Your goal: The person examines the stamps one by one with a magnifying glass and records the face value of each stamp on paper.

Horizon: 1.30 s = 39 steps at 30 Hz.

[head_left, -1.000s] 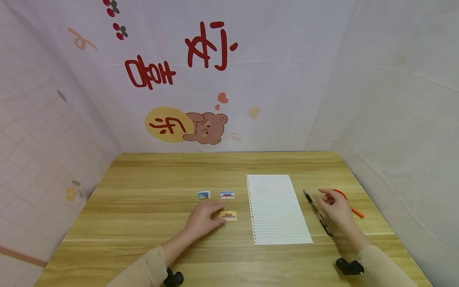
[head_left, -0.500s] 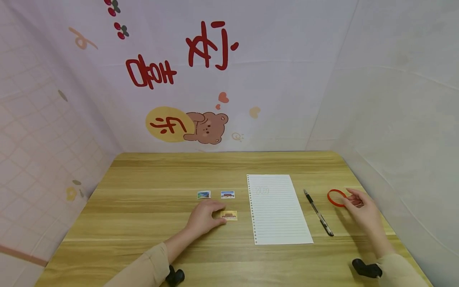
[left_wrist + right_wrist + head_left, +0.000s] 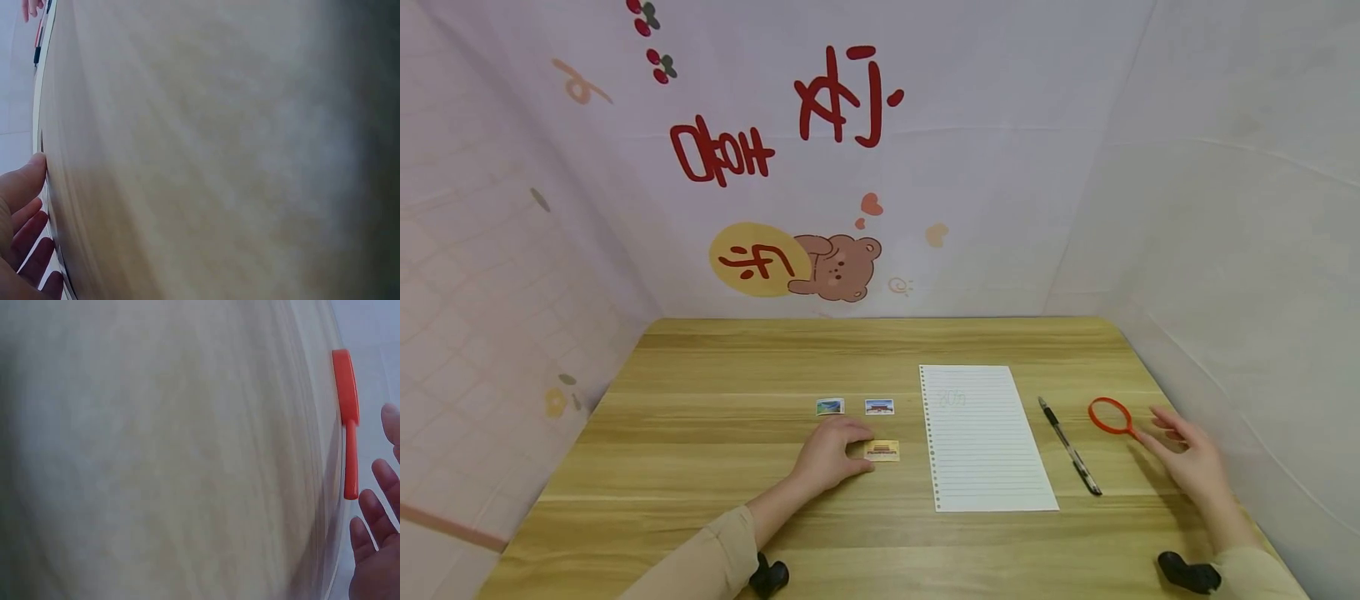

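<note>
My left hand (image 3: 831, 454) rests on the table, its thumb and fingers spread at the left edge of a yellow stamp (image 3: 882, 451) with a building on it. In the left wrist view the fingers of this hand (image 3: 28, 240) reach along the tabletop. Farther back lie a green landscape stamp (image 3: 830, 407) and a blue-and-red building stamp (image 3: 879, 407). My right hand (image 3: 1191, 458) is beside the handle of a red magnifying glass (image 3: 1127, 431), whose handle end the thumb overlaps in the head view. The right wrist view has the magnifying glass (image 3: 347, 390) whole, with loosely extended fingers beside its handle.
Right of the stamps lies a lined sheet of paper (image 3: 992, 467) with faint writing near its top. A black-and-clear pen (image 3: 1070, 446) lies between the sheet and the magnifying glass. White printed curtains (image 3: 1000, 208) enclose the table (image 3: 722, 358) at the back and sides.
My right hand has moved right, from beside the pen and over the magnifying glass to its handle end. The magnifying glass now points its handle toward the hand. The left hand stays at the yellow stamp.
</note>
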{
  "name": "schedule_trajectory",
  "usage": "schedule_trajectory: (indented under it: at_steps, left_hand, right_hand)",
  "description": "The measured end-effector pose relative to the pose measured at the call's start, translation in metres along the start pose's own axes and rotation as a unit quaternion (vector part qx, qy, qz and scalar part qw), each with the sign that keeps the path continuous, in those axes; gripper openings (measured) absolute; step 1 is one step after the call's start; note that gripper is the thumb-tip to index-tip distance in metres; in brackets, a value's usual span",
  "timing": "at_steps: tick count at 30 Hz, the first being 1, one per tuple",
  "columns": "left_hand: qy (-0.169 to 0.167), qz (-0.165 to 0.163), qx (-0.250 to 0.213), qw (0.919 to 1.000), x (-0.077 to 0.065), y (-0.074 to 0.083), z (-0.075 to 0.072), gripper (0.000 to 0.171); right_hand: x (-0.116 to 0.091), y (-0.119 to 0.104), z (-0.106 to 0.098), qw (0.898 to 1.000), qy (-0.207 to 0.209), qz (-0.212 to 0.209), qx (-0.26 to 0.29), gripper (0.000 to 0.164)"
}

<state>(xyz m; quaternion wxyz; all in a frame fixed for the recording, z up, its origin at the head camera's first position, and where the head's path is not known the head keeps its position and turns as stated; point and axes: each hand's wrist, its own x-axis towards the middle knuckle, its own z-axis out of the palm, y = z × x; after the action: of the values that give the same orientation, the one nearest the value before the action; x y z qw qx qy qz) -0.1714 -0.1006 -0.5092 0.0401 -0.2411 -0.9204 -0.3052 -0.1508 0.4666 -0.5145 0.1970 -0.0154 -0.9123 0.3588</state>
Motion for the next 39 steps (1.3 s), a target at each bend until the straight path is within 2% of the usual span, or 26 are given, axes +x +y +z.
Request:
schedule_trajectory:
  at_steps: [6,15,20,39]
  left_hand:
    - [-0.003,-0.006,-0.002,1.0000,0.000,-0.001,0.002,0.041]
    - [-0.002,-0.002,0.003,1.0000,0.000,-0.004,0.003,0.041]
    - [-0.001,-0.004,-0.006,1.0000,0.000,-0.005,0.003,0.040]
    - [-0.005,0.008,-0.006,0.9999,0.000,-0.009,0.004,0.039]
  right_hand:
    - [-0.002,0.010,-0.002,1.000,-0.024,0.002,-0.019,0.058]
    - [-0.003,0.017,-0.002,0.999,-0.053,-0.007,-0.007,0.059]
    - [-0.003,0.019,-0.002,0.997,-0.067,0.011,-0.039,0.058]
    - [-0.003,0.019,0.001,0.997,-0.042,0.032,-0.061,0.037]
